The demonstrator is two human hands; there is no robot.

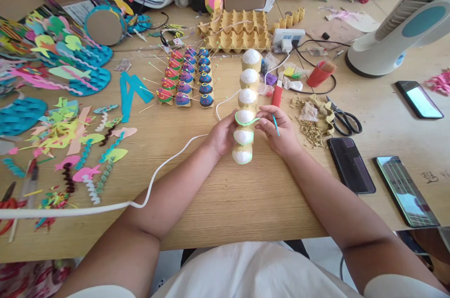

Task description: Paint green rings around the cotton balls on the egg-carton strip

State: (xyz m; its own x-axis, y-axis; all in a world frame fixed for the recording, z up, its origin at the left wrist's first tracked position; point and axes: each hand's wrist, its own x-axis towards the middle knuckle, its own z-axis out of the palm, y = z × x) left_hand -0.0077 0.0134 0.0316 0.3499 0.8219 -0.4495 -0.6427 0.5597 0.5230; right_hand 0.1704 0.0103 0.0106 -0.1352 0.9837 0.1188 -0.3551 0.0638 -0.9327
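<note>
Running away from the person above the middle of the worktop (211,204), an egg-carton strip (248,96) carries six white domes, the two nearest edged in green. The left hand (225,135) has its fingers curled against the strip's left side, gripping it. The right hand (279,133), partly closed, pinches the end of a green strand (246,122) that curves along the third-nearest dome, and also holds a thin blue tool (275,125). Left of the strip's far half stand painted carton rows (184,78); an egg tray (239,31) lies toward the back edge. Scissors (346,117) and a dark phone (351,164) lie to the right, paper fish (86,174) toward the left edge. A white cable (158,169) passes over the left forearm.
</note>
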